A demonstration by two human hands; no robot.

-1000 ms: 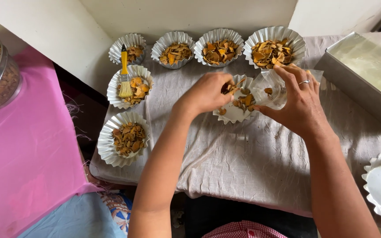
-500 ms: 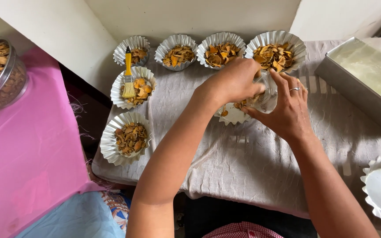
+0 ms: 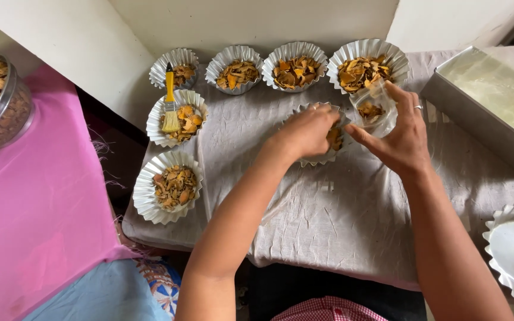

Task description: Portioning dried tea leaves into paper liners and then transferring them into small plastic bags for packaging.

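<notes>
1. Head view: left hand (image 3: 307, 132) curled over foil cup (image 3: 319, 156) mid-bench, fingertips pinched on dried orange chips inside.
2. Right hand (image 3: 403, 138) half closed around small clear plastic bag (image 3: 375, 110), holding it just beside that cup.
3. Bag: thin, limp, slippery, nearly weightless; best gripped at the open rim.
4. Cup: fluted, silvery, flimsy, likely to dent; safest lifted from underneath.
5. Nearby on grey cloth (image 3: 328, 226): six more filled cups, yellow brush (image 3: 170, 101) lying on one, metal tray (image 3: 489, 107) at right.
</notes>
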